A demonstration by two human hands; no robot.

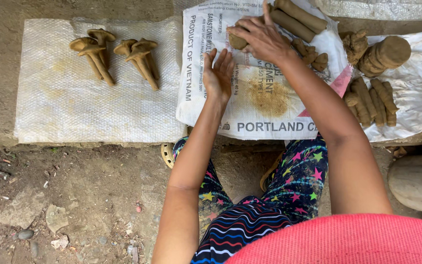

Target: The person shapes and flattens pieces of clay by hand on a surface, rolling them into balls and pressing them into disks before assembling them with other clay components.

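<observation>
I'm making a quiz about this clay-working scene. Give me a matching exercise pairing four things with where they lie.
Things:
1. Mushroom-shaped clay pieces
2. Clay lump
3. Long clay rolls
4. Left hand

Places:
A. Top of the printed sack, beyond the right hand
B. On the plain white sack at left
C. Under the right hand
D. Open, edge-on over the printed sack

Pairs: 1-B, 2-C, 3-A, 4-D

Both arms bare, no sleeves below the shoulder. No rings, watch or bands on left hand [218, 73] or right hand [262, 36]. Far back from the fingers, nearest the camera: pink-red knit top [348, 242]. Dark trousers [269, 205] w/ multicolour stars, plus a panel of wavy red, white & blue stripes. Yellowish sandals [167, 155] at the feet, only partly visible.
</observation>
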